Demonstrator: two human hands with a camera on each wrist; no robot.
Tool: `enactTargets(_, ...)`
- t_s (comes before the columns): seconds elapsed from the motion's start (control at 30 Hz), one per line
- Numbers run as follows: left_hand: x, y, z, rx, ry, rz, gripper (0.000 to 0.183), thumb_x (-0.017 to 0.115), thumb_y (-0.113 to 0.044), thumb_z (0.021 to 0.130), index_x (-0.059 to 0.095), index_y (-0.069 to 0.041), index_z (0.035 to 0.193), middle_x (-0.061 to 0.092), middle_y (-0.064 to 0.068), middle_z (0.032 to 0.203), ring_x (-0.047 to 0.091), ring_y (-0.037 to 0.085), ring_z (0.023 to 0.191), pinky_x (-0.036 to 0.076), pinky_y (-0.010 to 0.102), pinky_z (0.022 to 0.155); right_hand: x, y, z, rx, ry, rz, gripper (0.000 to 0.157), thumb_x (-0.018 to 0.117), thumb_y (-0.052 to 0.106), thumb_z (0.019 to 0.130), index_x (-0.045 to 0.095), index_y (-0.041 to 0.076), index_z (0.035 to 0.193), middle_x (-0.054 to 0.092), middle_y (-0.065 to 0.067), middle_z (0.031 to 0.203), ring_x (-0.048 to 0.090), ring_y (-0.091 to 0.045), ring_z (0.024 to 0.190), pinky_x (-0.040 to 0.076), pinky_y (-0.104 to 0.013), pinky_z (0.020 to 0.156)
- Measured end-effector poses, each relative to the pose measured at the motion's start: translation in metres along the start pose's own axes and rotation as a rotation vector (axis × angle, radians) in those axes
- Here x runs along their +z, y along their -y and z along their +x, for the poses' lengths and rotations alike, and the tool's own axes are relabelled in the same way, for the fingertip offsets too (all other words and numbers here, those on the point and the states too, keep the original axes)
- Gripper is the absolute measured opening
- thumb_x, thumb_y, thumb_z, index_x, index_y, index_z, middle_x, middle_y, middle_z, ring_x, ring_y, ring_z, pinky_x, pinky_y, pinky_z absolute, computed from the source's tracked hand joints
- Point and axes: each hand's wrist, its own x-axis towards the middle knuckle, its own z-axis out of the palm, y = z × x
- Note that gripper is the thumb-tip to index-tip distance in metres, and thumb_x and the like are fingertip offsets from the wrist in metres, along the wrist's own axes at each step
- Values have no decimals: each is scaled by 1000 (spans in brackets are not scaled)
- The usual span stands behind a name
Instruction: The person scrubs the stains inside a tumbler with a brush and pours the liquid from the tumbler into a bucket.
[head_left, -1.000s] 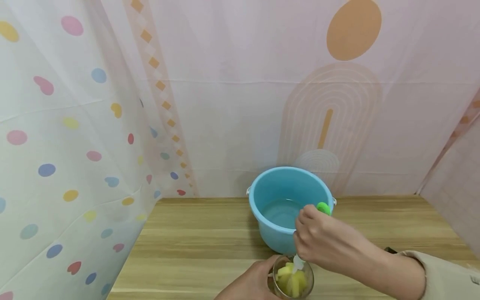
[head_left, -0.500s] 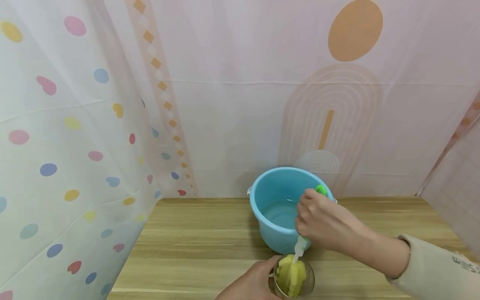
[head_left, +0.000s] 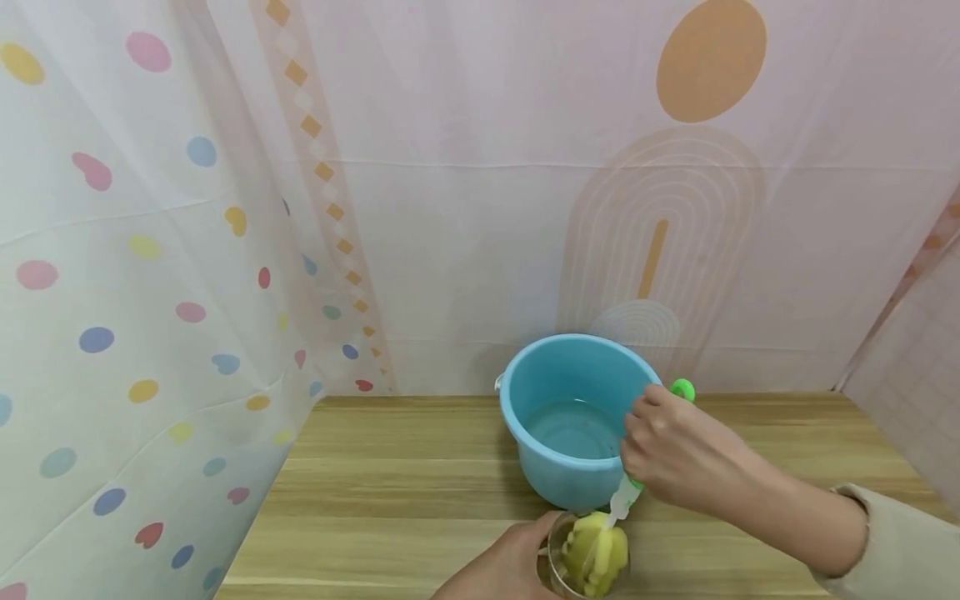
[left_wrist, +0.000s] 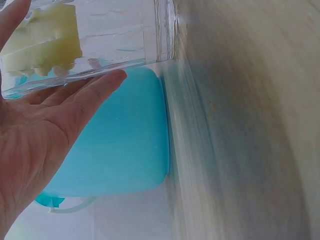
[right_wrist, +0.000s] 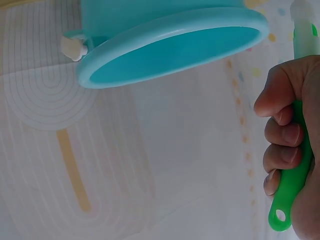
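In the head view, my right hand (head_left: 675, 446) grips the green handle of a sponge cup brush (head_left: 625, 498), its fist wrapped round it. The green handle (right_wrist: 292, 175) also shows in the right wrist view, its end loop sticking out below the fist. The brush's ridged yellow sponge head (head_left: 596, 554) is inside a clear glass cup (head_left: 557, 567), the shaft leaning right. My left hand (head_left: 506, 567) holds the cup from the left, thumb on one side and fingers on the other. In the left wrist view, the sponge (left_wrist: 42, 40) shows through the cup's wall.
A light blue bucket (head_left: 551, 475) with some water in it stands right behind the cup on the wooden table (head_left: 390, 492). A patterned curtain (head_left: 450, 250) hangs along the back, and a dotted one (head_left: 150, 333) along the left.
My right hand has moved to the right and somewhat up, tilting the brush further right. The sponge has turned and shifted inside the cup. My left hand and the cup stay nearly in place.
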Motion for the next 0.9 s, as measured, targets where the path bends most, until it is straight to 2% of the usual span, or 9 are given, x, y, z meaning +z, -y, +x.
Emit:
enactTargets(0.17, 0, -1, -1, 7, -4, 9, 64, 91, -28, 84, 60, -35, 139, 67, -8, 130, 64, 13, 117, 51, 28, 97, -5, 0, -6, 1, -42, 31, 31, 29, -9, 78, 24, 14, 58, 21, 0, 55, 22, -15, 53, 24, -28, 60)
enactTargets(0.27, 0, -1, -1, 13, -5, 9, 64, 91, -28, 84, 60, -35, 139, 68, -8, 131, 64, 14, 117, 51, 28, 97, -11, 0, -6, -5, -48, 36, 31, 26, -11, 80, 25, 12, 59, 22, -1, 55, 22, -15, 54, 25, -28, 60)
enactTargets(0.4, 1, -1, -1, 14, -9, 13, 61, 91, -28, 84, 61, -34, 137, 68, -7, 128, 65, 14, 115, 52, 29, 96, -20, 0, -5, -22, -55, 23, 31, 27, -14, 80, 27, 9, 59, 24, -4, 55, 23, -17, 55, 25, -28, 61)
enactTargets(0.63, -1, 0, 2, -3, 1, 16, 59, 90, -27, 85, 61, -33, 137, 68, -8, 128, 66, 13, 113, 53, 28, 93, -30, 2, 1, -46, -51, -33, 27, 44, -15, 72, 30, 4, 60, 30, -9, 54, 27, -18, 54, 26, -28, 61)
enactTargets(0.9, -2, 2, 3, 8, -13, 65, 59, 90, -25, 85, 61, -31, 135, 69, -10, 124, 67, 10, 108, 54, 26, 91, -33, 0, 9, -54, -41, -60, 28, 40, -16, 76, 30, 5, 60, 32, -9, 54, 26, -17, 56, 26, -29, 62)
